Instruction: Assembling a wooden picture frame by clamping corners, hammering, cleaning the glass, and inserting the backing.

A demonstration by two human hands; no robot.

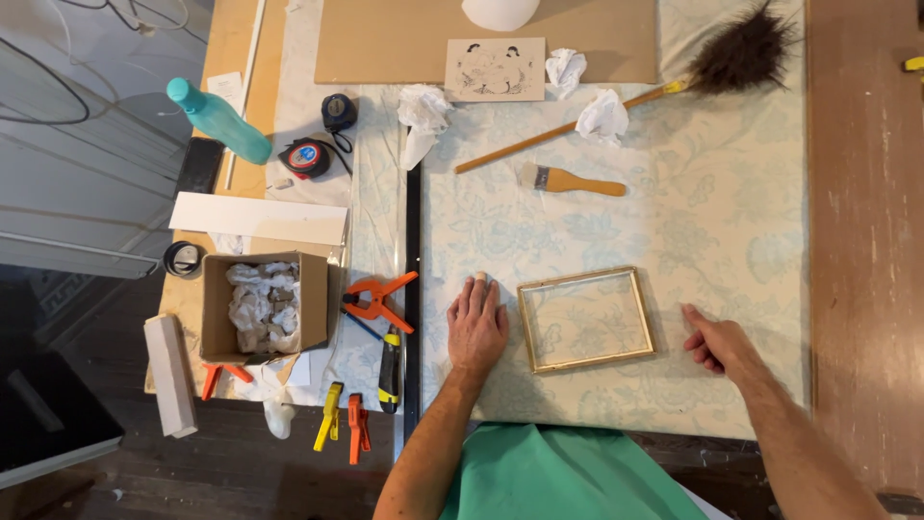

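Open cloth around the frame, clutter far and left

My left hand (476, 327) lies flat just left of the frame (585, 319), my right hand (717, 342) just right of it, so both sides are taken. Far of the frame the cloth (712, 221) lies bare up to the brush (571, 180) and duster (654, 87). Paper wads (603, 116) sit beyond. Left, a black rule (413, 289) and clamps (377, 300) bar the way.

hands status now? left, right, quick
Left hand: open, flat on the patterned cloth beside the small gold picture frame, holding nothing.
Right hand: loosely curled, forefinger out, right of the frame, holding nothing.
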